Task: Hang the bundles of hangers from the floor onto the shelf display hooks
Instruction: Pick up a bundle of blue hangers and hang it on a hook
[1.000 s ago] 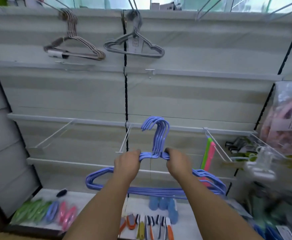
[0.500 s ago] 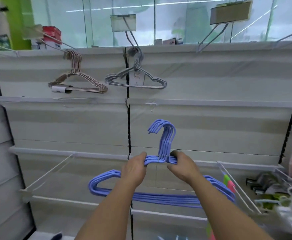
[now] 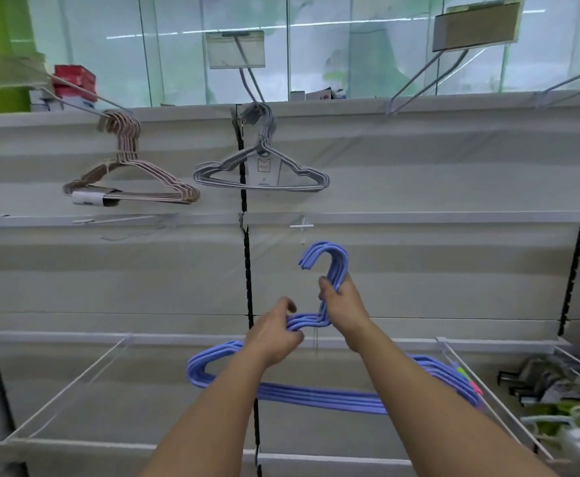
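I hold a bundle of blue hangers (image 3: 319, 399) upright in front of the white shelf wall. My left hand (image 3: 274, 333) grips the bundle at its left shoulder just below the neck. My right hand (image 3: 345, 309) is closed around the neck, under the curved hook tops (image 3: 326, 254). A short white display hook (image 3: 301, 227) juts from the rail just above the hook tops. Higher up, a pink hanger bundle (image 3: 133, 180) and a grey hanger bundle (image 3: 264, 166) hang from long wire hooks.
Bare long display hooks (image 3: 419, 82) stick out from the top rail at the right. Wire shelf dividers (image 3: 71, 390) flank my arms. Clips and packaged goods (image 3: 553, 387) fill the right side. Glass panels rise behind the shelving.
The view tilted upward, away from the floor shelf. I raised the blue bundle toward the middle rail. My right hand slid from the shoulder up onto the neck.
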